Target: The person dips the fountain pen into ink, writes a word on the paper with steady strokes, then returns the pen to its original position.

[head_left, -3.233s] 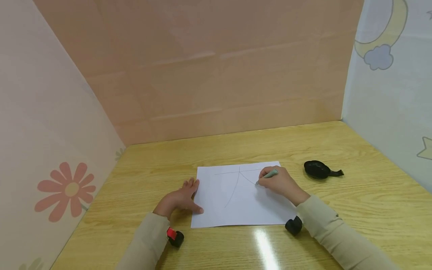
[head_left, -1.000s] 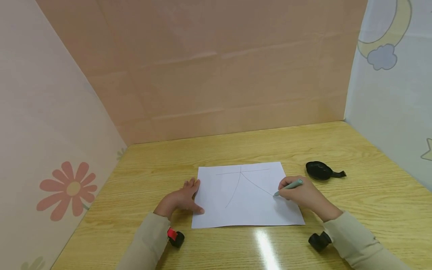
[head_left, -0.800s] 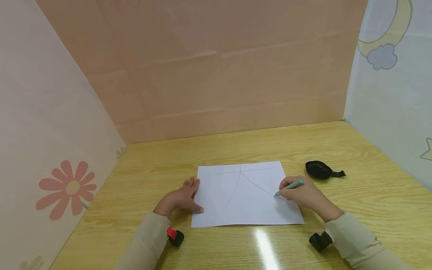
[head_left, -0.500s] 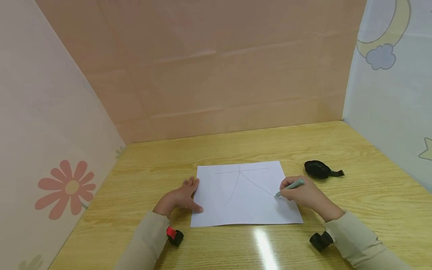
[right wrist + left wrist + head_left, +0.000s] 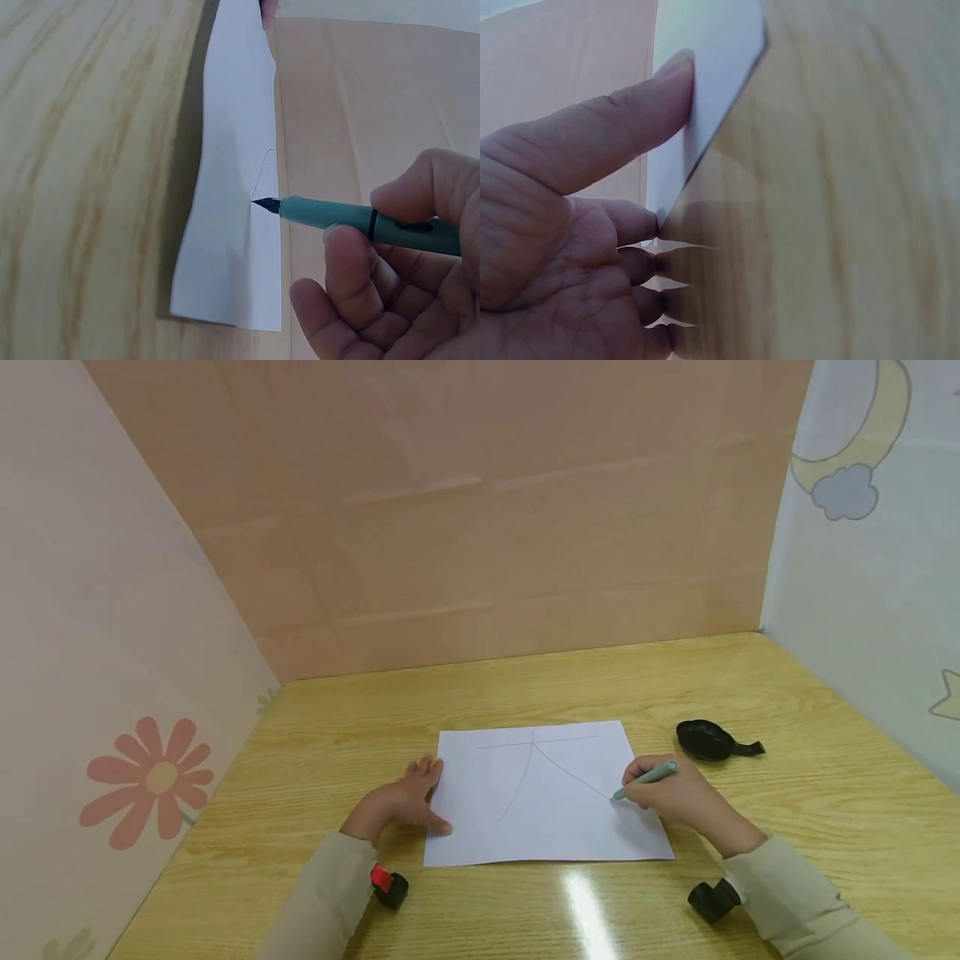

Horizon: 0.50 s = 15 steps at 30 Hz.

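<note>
A white sheet of paper [image 5: 547, 827] lies on the wooden table, bearing a thin horizontal line, a short upright tick and two strokes that spread downward. My right hand [image 5: 671, 793] pinches a green fountain pen [image 5: 330, 214] between thumb and fingers. Its dark nib [image 5: 266, 203] sits at the lower end of the right-hand stroke. At the paper's left edge rests my left hand [image 5: 405, 797], fingers spread, the thumb lying on the sheet. In the left wrist view the thumb [image 5: 630, 124] overlaps the paper and the other fingertips meet the tabletop.
A small black pan-shaped object [image 5: 705, 740] with a short handle lies right of the paper, beyond my right hand. The wooden table [image 5: 360, 718] is bordered by a brownish back panel [image 5: 480, 552] and patterned side panels. A black wrist camera [image 5: 712, 900] sits under my right sleeve.
My right hand has moved right and toward me with the fountain pen, lengthening the right-hand stroke; over the last second it barely shifts. My left hand has stayed in place.
</note>
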{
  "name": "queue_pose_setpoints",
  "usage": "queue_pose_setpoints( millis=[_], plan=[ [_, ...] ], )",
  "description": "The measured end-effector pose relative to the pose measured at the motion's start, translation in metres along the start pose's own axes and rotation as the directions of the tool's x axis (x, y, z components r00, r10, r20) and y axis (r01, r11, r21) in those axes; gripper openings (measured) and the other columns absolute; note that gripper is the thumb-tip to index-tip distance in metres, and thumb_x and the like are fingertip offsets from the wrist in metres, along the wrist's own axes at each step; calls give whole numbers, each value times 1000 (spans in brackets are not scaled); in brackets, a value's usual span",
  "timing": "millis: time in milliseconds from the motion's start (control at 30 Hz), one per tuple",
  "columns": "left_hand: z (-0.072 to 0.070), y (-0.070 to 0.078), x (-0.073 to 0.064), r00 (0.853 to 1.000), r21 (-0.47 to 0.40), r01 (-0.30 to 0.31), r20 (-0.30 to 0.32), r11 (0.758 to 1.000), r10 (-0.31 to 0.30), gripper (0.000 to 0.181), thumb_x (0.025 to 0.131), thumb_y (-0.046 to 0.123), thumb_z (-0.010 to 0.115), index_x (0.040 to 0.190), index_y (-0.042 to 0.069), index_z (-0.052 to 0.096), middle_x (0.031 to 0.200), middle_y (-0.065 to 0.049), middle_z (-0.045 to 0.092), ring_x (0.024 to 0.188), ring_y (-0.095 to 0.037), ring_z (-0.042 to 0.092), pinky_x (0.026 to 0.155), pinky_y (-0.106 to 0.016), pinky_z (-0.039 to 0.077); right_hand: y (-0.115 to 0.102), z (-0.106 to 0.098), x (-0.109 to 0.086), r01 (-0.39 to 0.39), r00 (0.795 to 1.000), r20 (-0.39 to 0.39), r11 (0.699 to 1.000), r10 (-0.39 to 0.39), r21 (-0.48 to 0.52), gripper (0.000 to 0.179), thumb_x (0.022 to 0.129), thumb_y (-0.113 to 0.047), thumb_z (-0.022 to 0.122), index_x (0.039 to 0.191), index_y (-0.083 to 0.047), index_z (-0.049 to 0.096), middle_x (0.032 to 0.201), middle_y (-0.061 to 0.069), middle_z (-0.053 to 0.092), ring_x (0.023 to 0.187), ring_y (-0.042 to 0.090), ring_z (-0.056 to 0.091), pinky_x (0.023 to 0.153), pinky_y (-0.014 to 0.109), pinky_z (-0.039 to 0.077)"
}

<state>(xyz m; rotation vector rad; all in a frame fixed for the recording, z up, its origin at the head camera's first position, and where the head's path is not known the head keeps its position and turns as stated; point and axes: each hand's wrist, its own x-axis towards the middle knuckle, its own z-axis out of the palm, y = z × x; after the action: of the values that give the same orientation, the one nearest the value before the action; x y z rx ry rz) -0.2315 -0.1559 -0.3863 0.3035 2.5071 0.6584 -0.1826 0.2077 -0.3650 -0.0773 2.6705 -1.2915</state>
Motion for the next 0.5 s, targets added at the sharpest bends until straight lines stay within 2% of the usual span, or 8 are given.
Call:
queue_pose_setpoints(
  millis=[233,500],
  plan=[
    [-1,1,-2,1000,-5,4,-6,1000,-4,105,72,26,79,149,4,11,155,-16,-3,141,-36,-6,110,-56,6,-1,2,0,-1,1000,-2,1000,1,17,7,77,-10,59,79,-6,63,60,-3,50,52,10,32,45,22,26],
    [0,2,-2,1000,-9,-5,-2,1000,5,105,73,27,79,149,4,11,155,-17,-3,141,-36,-5,111,-55,6,0,0,0,7,1000,-13,1000,-8,-6,10,78,-12,59,83,-6,65,64,-1,54,55,11,36,47,23,29]
  ],
)
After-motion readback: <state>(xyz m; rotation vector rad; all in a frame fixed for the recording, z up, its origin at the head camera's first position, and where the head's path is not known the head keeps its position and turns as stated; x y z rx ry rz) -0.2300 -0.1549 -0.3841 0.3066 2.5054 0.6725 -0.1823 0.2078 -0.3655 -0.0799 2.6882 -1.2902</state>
